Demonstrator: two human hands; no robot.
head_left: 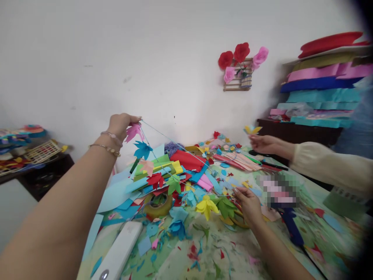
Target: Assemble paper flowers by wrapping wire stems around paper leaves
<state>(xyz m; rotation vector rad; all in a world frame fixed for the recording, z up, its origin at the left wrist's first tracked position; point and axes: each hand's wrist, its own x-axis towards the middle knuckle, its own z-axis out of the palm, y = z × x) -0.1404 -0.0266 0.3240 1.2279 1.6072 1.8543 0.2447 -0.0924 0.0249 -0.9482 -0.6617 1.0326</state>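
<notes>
My left hand (pixel 121 123) is raised above the table, fingers pinched shut on a thin blue string (pixel 175 140) with a pink paper flower (pixel 134 131) at the top. Blue (pixel 142 149), red (pixel 155 180) and green (pixel 174 184) paper flowers hang along the string below it. My right hand (pixel 247 204) rests low on the table, fingers curled beside a green paper flower (pixel 225 207) and a yellow one (pixel 206 206); what it holds, if anything, is hidden. Another person's hand (pixel 262 143) at the right holds a yellow and blue paper piece (pixel 252 130).
A heap of coloured paper sheets (pixel 186 160) and scraps covers the table. A tape roll (pixel 158 204), a white flat device (pixel 119 251) and a blue glue gun (pixel 291 225) lie near. Stacked paper rolls (pixel 323 83) fill the right shelf; paper roses (pixel 241 58) hang on the wall.
</notes>
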